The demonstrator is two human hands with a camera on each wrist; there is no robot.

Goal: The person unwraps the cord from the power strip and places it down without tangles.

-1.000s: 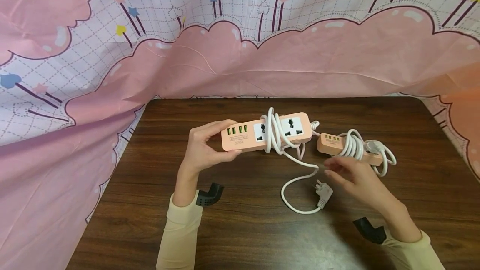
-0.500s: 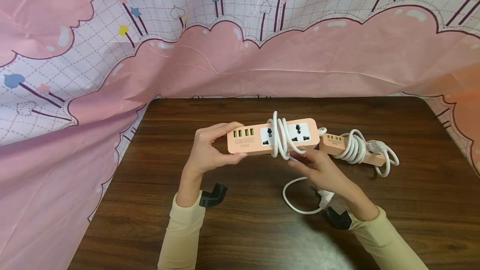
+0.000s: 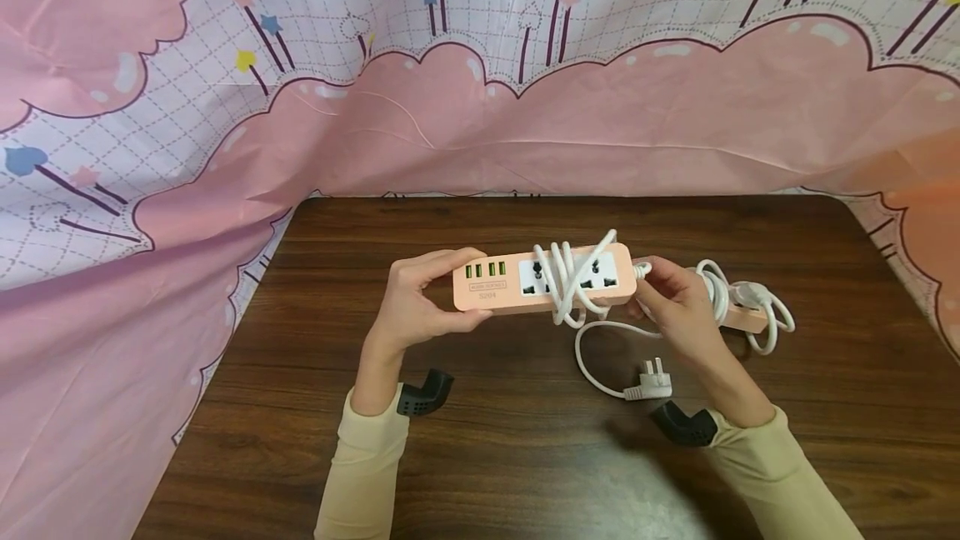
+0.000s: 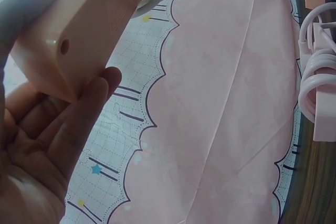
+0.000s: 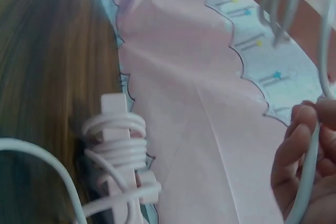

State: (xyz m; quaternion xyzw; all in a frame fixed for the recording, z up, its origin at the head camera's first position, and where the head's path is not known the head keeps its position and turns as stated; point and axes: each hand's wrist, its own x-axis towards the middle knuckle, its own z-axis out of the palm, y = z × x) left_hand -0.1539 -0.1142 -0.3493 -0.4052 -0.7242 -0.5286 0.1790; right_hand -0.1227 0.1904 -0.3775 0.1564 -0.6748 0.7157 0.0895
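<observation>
My left hand [image 3: 420, 298] grips the left end of a peach power strip [image 3: 487, 282], thumb below and fingers above. In the left wrist view, the strip's end [image 4: 65, 51] sits between thumb and fingers. The strip is raised above the table, its green USB slots and white sockets facing up. A white power cord [image 3: 566, 282] winds loosely around its middle, with one loop slanting over the right socket. At the strip's right end, my right hand [image 3: 686, 307] holds the cord. In the right wrist view, the cord [image 5: 311, 166] passes through its curled fingers. The three-pin plug [image 3: 654, 383] hangs below.
A second peach power strip [image 3: 744, 319] lies on the brown wooden table [image 3: 315, 407] behind my right hand, its white cord coiled around it and a plug [image 3: 748, 293] on top. A pink and white patterned cloth [image 3: 480, 140] stands along the back and left.
My right hand came in from the right, reached under the strip, then moved to its right end and took the cord. One loop shifted rightward, and the plug turned.
</observation>
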